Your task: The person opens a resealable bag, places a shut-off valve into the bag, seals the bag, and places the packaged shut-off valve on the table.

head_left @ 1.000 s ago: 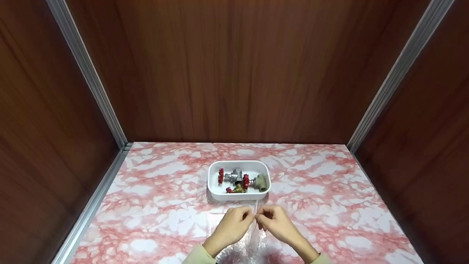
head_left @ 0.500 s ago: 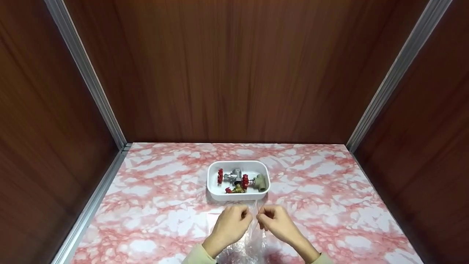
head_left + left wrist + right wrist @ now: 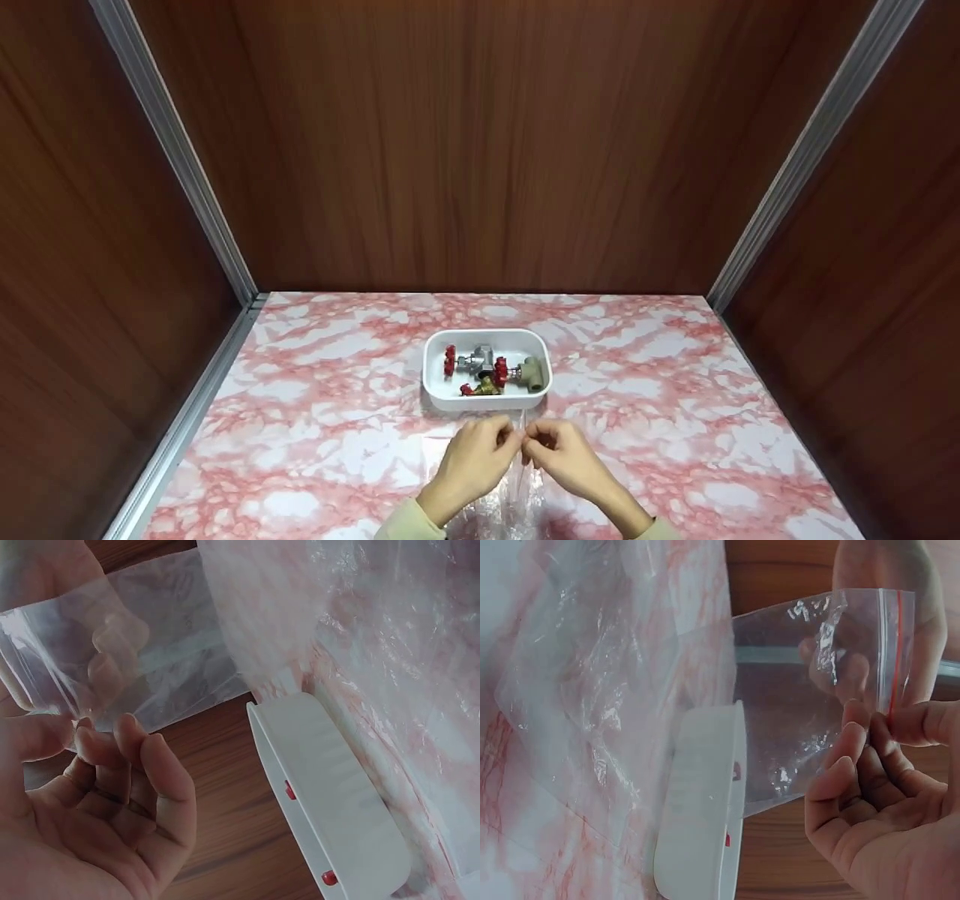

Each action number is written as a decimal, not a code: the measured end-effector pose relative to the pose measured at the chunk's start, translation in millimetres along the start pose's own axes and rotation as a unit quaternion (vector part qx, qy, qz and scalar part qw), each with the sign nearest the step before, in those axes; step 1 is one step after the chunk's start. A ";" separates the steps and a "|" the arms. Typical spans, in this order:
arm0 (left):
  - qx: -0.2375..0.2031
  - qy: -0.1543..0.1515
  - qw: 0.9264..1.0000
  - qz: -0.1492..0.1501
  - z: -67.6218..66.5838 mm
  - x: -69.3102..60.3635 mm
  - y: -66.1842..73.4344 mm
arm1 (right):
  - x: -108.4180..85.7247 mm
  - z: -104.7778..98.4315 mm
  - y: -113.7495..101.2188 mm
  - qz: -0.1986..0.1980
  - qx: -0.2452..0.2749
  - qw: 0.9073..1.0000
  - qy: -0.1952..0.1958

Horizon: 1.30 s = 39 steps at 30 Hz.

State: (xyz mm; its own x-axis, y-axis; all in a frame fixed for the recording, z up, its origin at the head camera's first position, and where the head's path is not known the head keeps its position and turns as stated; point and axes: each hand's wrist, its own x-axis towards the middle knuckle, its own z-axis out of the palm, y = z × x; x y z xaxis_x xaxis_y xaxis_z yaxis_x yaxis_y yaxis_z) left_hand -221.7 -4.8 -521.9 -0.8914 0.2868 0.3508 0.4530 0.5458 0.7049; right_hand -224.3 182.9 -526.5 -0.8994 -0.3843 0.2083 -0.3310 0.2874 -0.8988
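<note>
bag (image 3: 780, 690) of thin, glossy clear film hangs between left hand (image 3: 472, 457) and right hand (image 3: 564, 457), mouth uppermost at the fingertips, its long axis running down toward the red-and-white marbled tabletop (image 3: 675, 427); neither hand is nearer. each pinches its edge, the right's thumb and finger at the red strip (image 3: 895, 652). just beyond sits a smooth, round-cornered white tray (image 3: 487, 403) holding red-wheeled valves (image 3: 532, 373); crinkled plastic (image 3: 592, 690) lies below the hands.
</note>
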 end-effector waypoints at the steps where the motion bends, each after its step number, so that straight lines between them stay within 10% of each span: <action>1: 0.000 0.000 1.000 0.000 0.0 0.2 -0.1 | -0.1 -0.2 0.4 0.004 0.001 1.000 -0.001; 30: 0.061 0.036 0.997 0.011 -12.2 1.2 -5.9 | -2.3 -8.1 3.7 0.057 -0.041 0.996 0.057; 39: 0.035 -0.036 0.991 0.121 -12.6 -5.8 -1.9 | -1.2 -8.5 0.3 0.043 0.006 0.998 0.045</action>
State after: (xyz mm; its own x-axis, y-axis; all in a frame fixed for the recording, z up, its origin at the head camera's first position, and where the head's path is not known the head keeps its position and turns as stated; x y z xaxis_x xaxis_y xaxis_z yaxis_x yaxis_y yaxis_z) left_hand -217.5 -17.5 -517.5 -0.7540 0.4710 0.4579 0.6561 0.5065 0.5594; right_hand -225.7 190.9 -523.8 -0.9466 -0.2781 0.1631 -0.2482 0.3055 -0.9193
